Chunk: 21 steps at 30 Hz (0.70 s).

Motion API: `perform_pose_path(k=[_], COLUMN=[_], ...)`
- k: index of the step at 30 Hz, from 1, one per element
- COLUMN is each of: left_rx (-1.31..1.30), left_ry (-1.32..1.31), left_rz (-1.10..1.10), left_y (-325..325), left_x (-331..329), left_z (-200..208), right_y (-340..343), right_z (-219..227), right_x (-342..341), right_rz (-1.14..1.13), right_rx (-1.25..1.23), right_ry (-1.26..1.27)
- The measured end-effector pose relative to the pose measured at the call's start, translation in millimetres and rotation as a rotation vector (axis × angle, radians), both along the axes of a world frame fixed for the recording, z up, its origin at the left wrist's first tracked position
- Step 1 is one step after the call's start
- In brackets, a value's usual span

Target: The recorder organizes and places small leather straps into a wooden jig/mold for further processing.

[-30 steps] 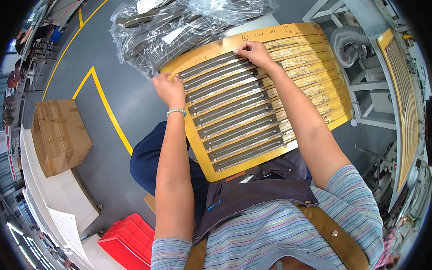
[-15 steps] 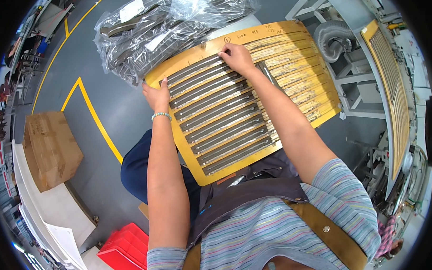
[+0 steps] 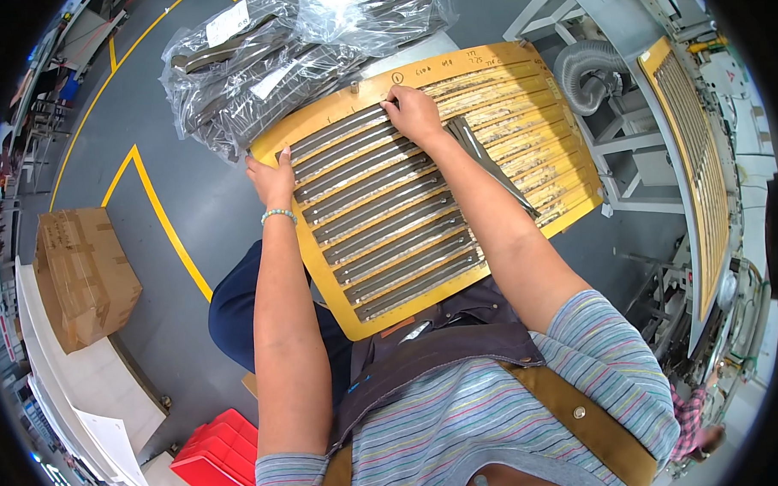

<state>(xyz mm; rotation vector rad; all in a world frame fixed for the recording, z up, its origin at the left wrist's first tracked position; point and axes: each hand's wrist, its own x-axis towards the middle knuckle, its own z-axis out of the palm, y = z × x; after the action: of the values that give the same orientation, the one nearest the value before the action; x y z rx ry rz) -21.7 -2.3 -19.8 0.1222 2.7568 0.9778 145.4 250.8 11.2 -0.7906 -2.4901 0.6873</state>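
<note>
A yellow slotted board (image 3: 354,328) rests tilted over my lap. Dark strips (image 3: 380,243) lie in the slots of its left half, side by side. My left hand (image 3: 271,177) grips the board's upper left edge, thumb on top near the end of the uppermost strip. At the other end of that strip, the fingers of my right hand (image 3: 412,115) are pinched together on a dark strip; the fingertips partly hide it. A few loose dark strips (image 3: 494,172) lie slantwise across the board, partly beneath my right forearm.
Clear plastic bags of dark strips (image 3: 255,76) lie beyond the board. To the right stand a white metal frame (image 3: 638,144), a grey flexible duct (image 3: 584,73) and another slotted board (image 3: 694,155). A cardboard box (image 3: 86,279) and red bin (image 3: 215,459) are at left.
The whole view has shifted slightly. The loose strips under my right forearm show more, spread farther down the board. Both hands keep nearly the same places on it.
</note>
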Motion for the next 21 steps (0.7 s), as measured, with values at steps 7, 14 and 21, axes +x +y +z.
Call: perform_pose_path(k=[7,14,21], left_rx=[0.041,0.046,0.112], left_ry=[0.062,0.866,0.536], left_rz=[0.027,-0.327,-1.151], left_y=[-0.2,17.2,100.1], left_x=[1.2,51.2,65.2], left_z=[-1.1,29.6,38.5], right_y=[-2.1,49.6,42.2], right_z=[-5.4,-9.6,-3.4], right_x=[-0.1,60.8,54.7], right_rz=[0.074,-0.124,-0.128], right_rx=[0.167,0.090,-0.034], right_ry=[-0.033,0.046,0.208])
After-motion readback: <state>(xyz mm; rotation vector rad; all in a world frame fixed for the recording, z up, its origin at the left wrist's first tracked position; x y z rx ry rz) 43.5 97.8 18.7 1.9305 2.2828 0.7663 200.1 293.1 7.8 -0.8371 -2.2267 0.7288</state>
